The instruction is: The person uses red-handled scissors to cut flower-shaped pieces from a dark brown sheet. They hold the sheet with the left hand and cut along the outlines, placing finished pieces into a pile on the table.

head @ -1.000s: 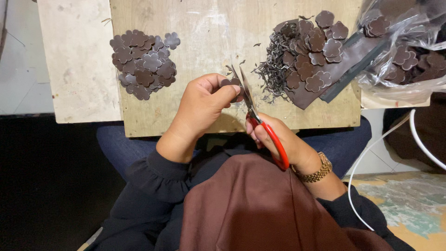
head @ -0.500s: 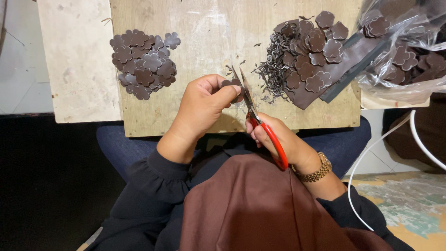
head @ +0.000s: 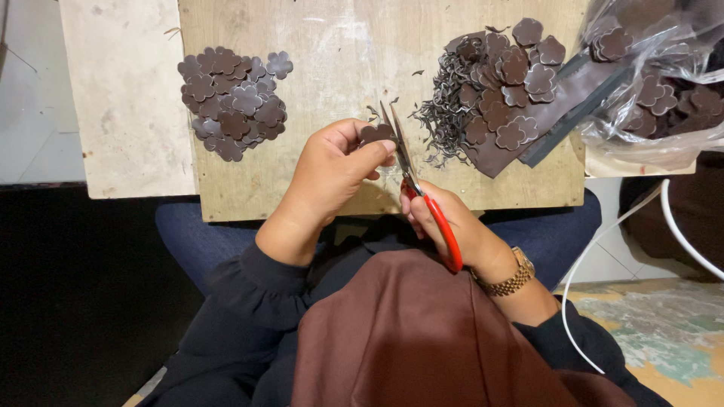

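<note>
Two hands busy in the middle of the frame: the left hand (head: pixel 332 169) pinches a small dark brown flower piece (head: pixel 375 134) between thumb and fingertips, and the right hand (head: pixel 445 222) is clenched through the red handles of the scissors (head: pixel 411 177), blades parted right at the piece's edge. If I were doing this I'd turn the piece with the left fingers and not twist the scissors, taking short snips so the scalloped petals stay round. Looks like thin leather or faux leather, matte, stiff enough to hold its shape. Upper left of the wooden board (head: pixel 339 60) there's a neat pile of flowers (head: pixel 234 102); upper right, a messier heap (head: pixel 505 98) lying on a brown strip, with curly thin trimmings (head: pixel 445 120) beside it. Far right, a clear plastic bag (head: pixel 656 83) holds more. The board is rough and scuffed.
</note>
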A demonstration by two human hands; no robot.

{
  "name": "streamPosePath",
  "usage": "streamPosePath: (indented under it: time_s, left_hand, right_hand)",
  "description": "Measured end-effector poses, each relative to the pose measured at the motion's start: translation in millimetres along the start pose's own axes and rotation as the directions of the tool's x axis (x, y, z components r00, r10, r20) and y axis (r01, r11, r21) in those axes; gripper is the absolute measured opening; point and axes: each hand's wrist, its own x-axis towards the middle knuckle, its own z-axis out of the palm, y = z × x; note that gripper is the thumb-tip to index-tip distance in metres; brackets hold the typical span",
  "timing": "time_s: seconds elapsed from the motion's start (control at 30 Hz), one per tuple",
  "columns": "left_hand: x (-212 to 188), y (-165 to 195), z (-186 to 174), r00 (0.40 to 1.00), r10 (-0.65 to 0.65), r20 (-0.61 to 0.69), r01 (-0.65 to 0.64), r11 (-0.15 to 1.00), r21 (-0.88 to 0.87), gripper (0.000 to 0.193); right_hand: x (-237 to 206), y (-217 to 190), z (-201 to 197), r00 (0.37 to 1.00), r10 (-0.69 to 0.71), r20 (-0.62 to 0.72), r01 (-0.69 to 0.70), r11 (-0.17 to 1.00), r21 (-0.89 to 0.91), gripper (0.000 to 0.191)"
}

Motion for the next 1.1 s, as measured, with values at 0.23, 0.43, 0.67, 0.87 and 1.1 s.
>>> streamPosePath:
  time_s: [0.23, 0.43, 0.67, 0.87, 1.1]
  left_hand:
    - [2.2, -3.9, 0.2, 0.999, -0.025, -0.027, 0.025, 1.000, -0.004, 0.013]
    - [2.4, -5.6, 0.6, 0.998, -0.042, -0.040, 0.042, 0.999, -0.003, 0.012]
    - [3.4, -4.9, 1.4, 0.998, -0.053, -0.045, 0.053, 0.999, -0.002, 0.012]
    - [2.4, -3.7, 1.3, 0.998, -0.042, -0.050, 0.042, 0.999, 0.000, 0.012]
    - [1.6, -1.9, 0.7, 0.998, -0.053, -0.020, 0.052, 0.998, -0.044, 0.010]
  right_hand:
    - [-0.1, 2.3, 0.1, 0.997, -0.036, 0.074, 0.030, 0.996, 0.081, 0.048]
    - [-0.3, 2.4, -1.4, 0.996, -0.043, 0.072, 0.043, 0.999, 0.008, 0.049]
    - [1.3, -2.1, 0.3, 0.999, -0.040, 0.029, 0.042, 0.997, -0.063, 0.045]
    - [1.6, -6.1, 3.2, 1.000, -0.017, 0.015, 0.017, 0.999, -0.031, 0.043]
    - [-0.1, -4.5, 3.7, 0.999, -0.027, 0.028, 0.026, 0.999, 0.030, 0.043]
